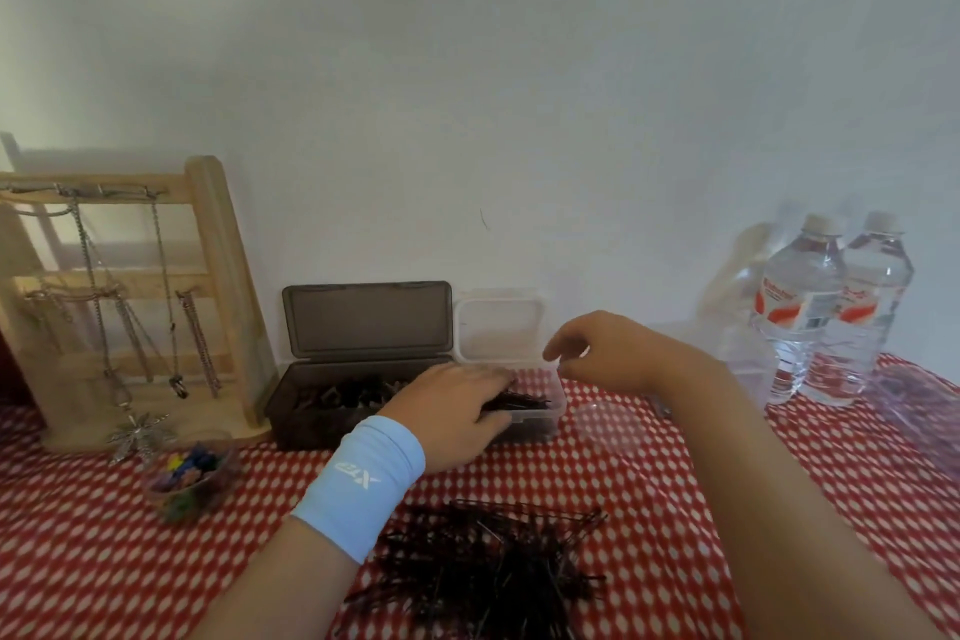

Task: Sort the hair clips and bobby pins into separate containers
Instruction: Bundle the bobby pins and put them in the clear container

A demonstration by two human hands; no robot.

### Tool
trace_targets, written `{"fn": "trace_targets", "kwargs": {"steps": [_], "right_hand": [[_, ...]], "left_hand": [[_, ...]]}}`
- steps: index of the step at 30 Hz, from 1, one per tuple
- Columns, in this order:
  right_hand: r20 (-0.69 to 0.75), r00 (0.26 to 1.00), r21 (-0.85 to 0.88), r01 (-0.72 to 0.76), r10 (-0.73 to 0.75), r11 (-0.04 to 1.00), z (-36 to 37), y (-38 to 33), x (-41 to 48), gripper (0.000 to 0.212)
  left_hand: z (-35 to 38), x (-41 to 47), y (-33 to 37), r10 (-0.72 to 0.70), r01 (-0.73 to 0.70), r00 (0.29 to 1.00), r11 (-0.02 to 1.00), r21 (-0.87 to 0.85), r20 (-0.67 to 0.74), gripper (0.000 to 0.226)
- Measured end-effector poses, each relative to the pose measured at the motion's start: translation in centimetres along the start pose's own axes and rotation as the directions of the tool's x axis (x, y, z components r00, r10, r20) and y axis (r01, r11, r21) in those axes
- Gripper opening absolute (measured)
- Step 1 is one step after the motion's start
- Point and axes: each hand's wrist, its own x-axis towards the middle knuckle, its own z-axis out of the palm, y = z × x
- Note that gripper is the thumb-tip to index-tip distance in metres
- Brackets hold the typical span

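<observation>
- Bobby pins (498, 566): loose dark heap on the checked counter (701, 483), nearest you.
- Dark box (291, 424): lid up, hair clips (332, 398) inside, by the wall.
- Clear container (545, 424): just right of the box, holding pins.
- Your left grip (457, 405): fingers down on those pins; hold unclear.
- Your right grip (597, 351): above the container's right edge, thumb and forefinger nearly pinched; contents cannot tell.

Dim, soft light; whole view slightly blurred, with wide-angle bending at the edges

The person is wearing a light blue wristband (358, 486) just behind the fingers (491, 379) of the left hand (447, 405), showing a white logo (357, 472); the right forearm (753, 437) is going unsleeved.
</observation>
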Motion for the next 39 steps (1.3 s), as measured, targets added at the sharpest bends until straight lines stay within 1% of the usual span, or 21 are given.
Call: {"fn": "trace_targets", "kwargs": {"steps": [2, 4, 6, 7, 8, 9, 11, 13, 15, 16, 18, 20, 22, 24, 26, 28, 29, 32, 34, 36, 39], "right_hand": [[0.015, 1.0, -0.019, 0.001, -0.001, 1.0, 1.0, -0.6, 0.3, 0.023], [-0.014, 1.0, -0.064, 0.023, -0.024, 0.998, 2.2, -1.3, 0.7, 0.022], [-0.034, 0.998, -0.098, 0.055, -0.058, 0.994, 3.1, -1.9, 1.1, 0.027], [-0.049, 0.996, -0.115, 0.072, -0.078, 0.991, 3.5, -2.2, 1.1, 0.03], [-0.067, 0.993, -0.135, 0.084, -0.094, 0.987, 3.8, -2.4, 1.2, 0.032], [-0.076, 0.992, -0.15, 0.092, -0.104, 0.984, 4.0, -2.6, 1.3, 0.032], [-0.027, 0.993, -0.15, 0.107, -0.113, 0.983, 4.4, -2.8, 1.3, 0.033], [0.072, 0.991, -0.166, 0.125, -0.114, 0.978, 4.8, -3.1, 1.2, 0.036], [0.112, 0.988, -0.197, 0.13, -0.109, 0.972, 4.7, -3.3, 1.0, 0.037], [0.107, 0.989, -0.201, 0.125, -0.105, 0.972, 4.5, -3.3, 0.9, 0.038], [0.069, 0.993, -0.204, 0.11, -0.097, 0.973, 3.8, -3.5, 0.7, 0.039], [0.01, 0.994, -0.191, 0.11, -0.11, 0.975, 2.8, -4.0, 0.2, 0.039], [0.014, 0.993, -0.154, 0.118, -0.117, 0.981, 1.7, -5.0, -0.7, 0.036], [0.125, 0.985, -0.133, 0.133, -0.116, 0.982, 1.0, -6.3, -1.8, 0.028], [0.315, 0.946, -0.171, 0.14, -0.081, 0.975, 1.0, -7.7, -3.0, 0.02], [0.487, 0.873, -0.276, 0.144, 0.009, 0.95, 1.4, -9.2, -4.3, 0.043], [0.538, 0.841, -0.337, 0.147, 0.062, 0.93, 1.7, -9.9, -4.9, 0.056], [0.606, 0.781, -0.448, 0.181, 0.149, 0.875, 2.6, -11.5, -6.4, 0.083], [0.618, 0.768, -0.491, 0.21, 0.169, 0.846, 3.4, -11.9, -7.1, 0.091], [0.608, 0.778, -0.501, 0.219, 0.16, 0.837, 4.1, -11.8, -7.2, 0.09], [0.604, 0.79, -0.439, 0.219, 0.105, 0.872, 4.8, -11.5, -7.0, 0.075]], "left_hand": [[0.2, 0.1, 0.2, 0.016, -0.018, 0.999, 0.998, 0.061, 0.042, 0.049], [0.4, 0.0, 0.5, 0.02, -0.023, 0.997, 0.999, 0.04, 0.081, 0.051], [0.3, -0.2, 0.5, -0.014, 0.022, 0.995, 0.996, -0.087, 0.094, 0.057], [0.2, -0.3, 0.3, -0.038, 0.05, 0.997, 0.983, -0.177, 0.073, 0.055], [0.0, -0.4, 0.0, -0.062, 0.067, 0.998, 0.965, -0.255, 0.028, 0.05], [-0.5, -0.5, -0.3, -0.074, 0.06, 0.996, 0.96, -0.275, -0.043, 0.042], [-1.2, -0.6, -0.8, -0.055, 0.038, 0.989, 0.993, -0.116, -0.141, 0.03], [-1.5, -0.7, -1.0, -0.011, 0.017, 0.996, 0.998, 0.065, -0.091, 0.027], [-1.1, -0.6, -0.8, -0.017, 0.015, 1.0, 0.988, 0.152, 0.014, 0.034], [-0.8, -0.5, -0.7, -0.03, 0.021, 0.998, 0.985, 0.174, 0.049, 0.038], [-0.7, -0.5, -0.5, -0.029, 0.021, 0.999, 0.984, 0.179, 0.044, 0.038], [-1.5, -0.6, -0.4, -0.002, 0.006, 0.999, 0.991, 0.136, -0.032, 0.035], [-2.5, -1.0, -0.3, -0.008, 0.017, 0.994, 0.996, 0.084, -0.112, 0.032], [-3.2, -1.7, -0.1, -0.047, 0.049, 0.991, 0.999, 0.011, -0.124, 0.027], [-3.6, -2.9, 0.0, -0.078, 0.074, 0.996, 0.995, -0.074, -0.053, 0.021], [-3.3, -4.2, 0.0, -0.073, 0.075, 0.997, 0.994, -0.079, 0.029, 0.017], [-3.0, -5.0, -0.1, -0.06, 0.064, 0.997, 0.995, -0.081, 0.054, 0.017], [-1.1, -7.4, -0.4, 0.001, 0.01, 0.997, 0.99, -0.138, 0.077, 0.025], [0.1, -9.0, -0.6, 0.048, -0.032, 0.995, 0.985, -0.171, 0.09, 0.037], [0.7, -10.0, -0.9, 0.071, -0.053, 0.993, 0.98, -0.193, 0.09, 0.045], [0.7, -10.3, -1.1, 0.077, -0.062, 0.995, 0.975, -0.213, 0.064, 0.044]]}}
